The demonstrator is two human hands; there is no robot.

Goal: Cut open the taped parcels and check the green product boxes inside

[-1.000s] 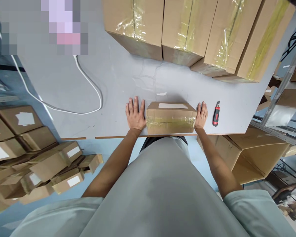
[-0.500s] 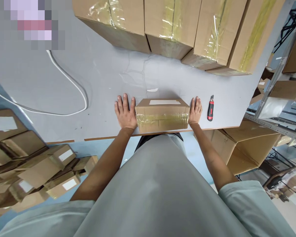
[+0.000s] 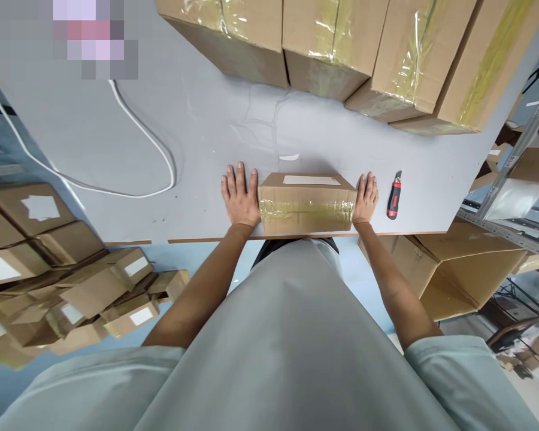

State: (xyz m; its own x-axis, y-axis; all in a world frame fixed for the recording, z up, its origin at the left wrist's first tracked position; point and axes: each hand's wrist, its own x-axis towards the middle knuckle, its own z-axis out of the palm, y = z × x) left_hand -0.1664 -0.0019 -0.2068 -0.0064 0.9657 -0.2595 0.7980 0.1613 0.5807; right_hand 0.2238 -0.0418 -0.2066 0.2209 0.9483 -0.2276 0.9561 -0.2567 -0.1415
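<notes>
A small cardboard box (image 3: 306, 203), taped across its front and with a white label on top, stands at the near edge of the grey table (image 3: 206, 137). My left hand (image 3: 239, 196) lies flat on the table, fingers stretched out, its side against the box's left end. On the other side my right hand (image 3: 366, 197) presses flat against the right end, fingers straight. Neither hand wraps round the box.
A red and black utility knife (image 3: 394, 197) lies just right of my right hand. Several large taped cartons (image 3: 341, 42) line the far side. A white cable (image 3: 148, 149) loops at left. Small labelled boxes (image 3: 72, 281) pile on the floor left; an open carton (image 3: 458, 269) sits below right.
Both hands stay against the box's ends; only the view has shifted slightly as my head moved.
</notes>
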